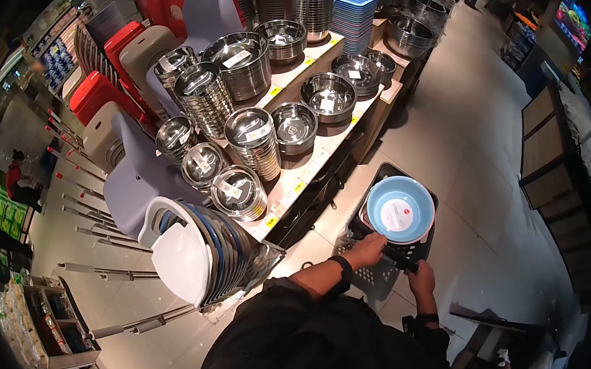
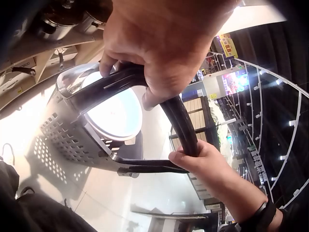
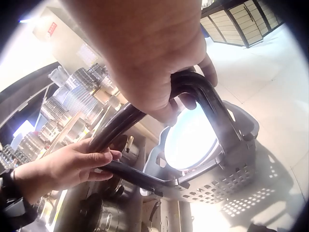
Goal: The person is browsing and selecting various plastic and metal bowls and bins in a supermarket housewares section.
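A grey perforated shopping basket (image 1: 375,276) is held in front of me by its black handle (image 2: 179,123). My left hand (image 1: 367,250) grips one end of the handle bar. On the other end, my right hand (image 1: 422,279) has its fingers curled round the bar, as the right wrist view shows too. Inside the basket sits a light blue round basin (image 1: 418,197) with a white round label (image 1: 396,215) on its bottom. In the left wrist view a shiny metal rim (image 2: 72,79) shows beside the basin, largely hidden by it.
Left of the basket, a display shelf (image 1: 308,172) bears stacked steel bowls (image 1: 252,142). Stacked plastic chairs (image 1: 181,252) stand at its near end. A tiled aisle (image 1: 461,133) runs ahead, with a dark-framed wooden stand (image 1: 540,139) on the right.
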`<action>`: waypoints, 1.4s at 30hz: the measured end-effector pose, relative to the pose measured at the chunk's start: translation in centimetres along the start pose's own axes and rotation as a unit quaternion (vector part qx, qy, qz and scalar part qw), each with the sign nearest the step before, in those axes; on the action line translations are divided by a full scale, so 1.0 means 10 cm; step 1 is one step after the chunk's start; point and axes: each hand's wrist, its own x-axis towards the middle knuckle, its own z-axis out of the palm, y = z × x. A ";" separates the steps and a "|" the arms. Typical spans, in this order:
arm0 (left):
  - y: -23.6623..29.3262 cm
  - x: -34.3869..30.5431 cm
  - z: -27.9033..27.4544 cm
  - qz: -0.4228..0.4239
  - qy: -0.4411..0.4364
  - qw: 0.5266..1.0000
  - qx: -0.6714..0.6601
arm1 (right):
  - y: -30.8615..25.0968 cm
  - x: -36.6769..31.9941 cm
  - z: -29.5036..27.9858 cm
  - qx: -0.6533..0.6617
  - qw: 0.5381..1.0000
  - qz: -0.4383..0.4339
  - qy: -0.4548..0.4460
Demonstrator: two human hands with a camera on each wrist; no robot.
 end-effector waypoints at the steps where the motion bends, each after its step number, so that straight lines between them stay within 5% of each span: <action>1: 0.00 0.05 0.01 0.002 -0.001 1.000 -0.002 | 0.01 0.04 -0.01 -0.005 1.000 0.006 0.000; 17: -0.22 0.79 0.20 -0.003 0.032 0.999 0.022 | 0.16 0.68 -0.20 -0.016 0.999 -0.019 -0.033; 29: 0.24 0.95 -0.01 -0.037 0.129 0.991 -0.002 | 0.32 1.22 -0.28 -0.004 0.995 -0.092 -0.048; 42: 0.23 0.87 -0.02 -0.065 0.088 0.994 -0.007 | 0.26 1.22 -0.32 0.026 0.990 -0.129 -0.056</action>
